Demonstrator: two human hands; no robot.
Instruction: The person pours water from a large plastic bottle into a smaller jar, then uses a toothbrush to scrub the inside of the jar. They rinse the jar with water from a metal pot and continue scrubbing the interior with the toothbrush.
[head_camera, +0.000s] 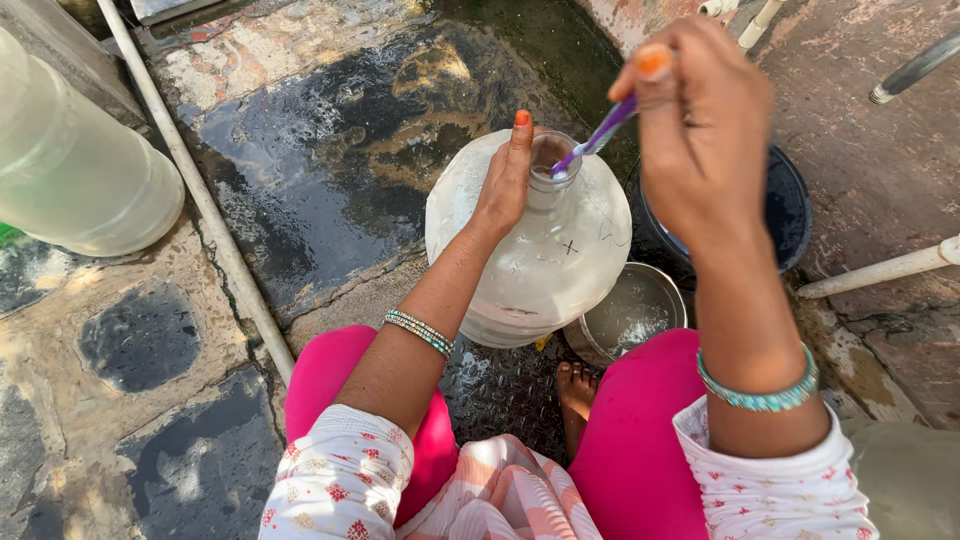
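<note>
A person squats on a wet stone floor (300, 150), scrubbing out the mouth of a large translucent water jar (545, 255) that stands between their knees. The left hand (505, 180) lies flat against the jar's shoulder and neck, fingers stretched up along the rim, bracing it rather than gripping it. The right hand (700, 120) is closed tight around the handle of a purple toothbrush (598, 135), whose head dips just inside the open neck.

Beside the jar, low on the right, sits a steel bowl (632, 315) holding a little water, and behind that a dark blue tub (790, 210). A second pale jar (75, 175) lies well apart at the far left, with a white pipe (215, 230) running across the floor between the two.

The work looks to be at the cleaning of the neck and inner rim, with rinsing not yet begun. The next move seems to call for a steady brace from the left hand while the brush is worked around the narrow opening, its bristles kept against the inside wall.
</note>
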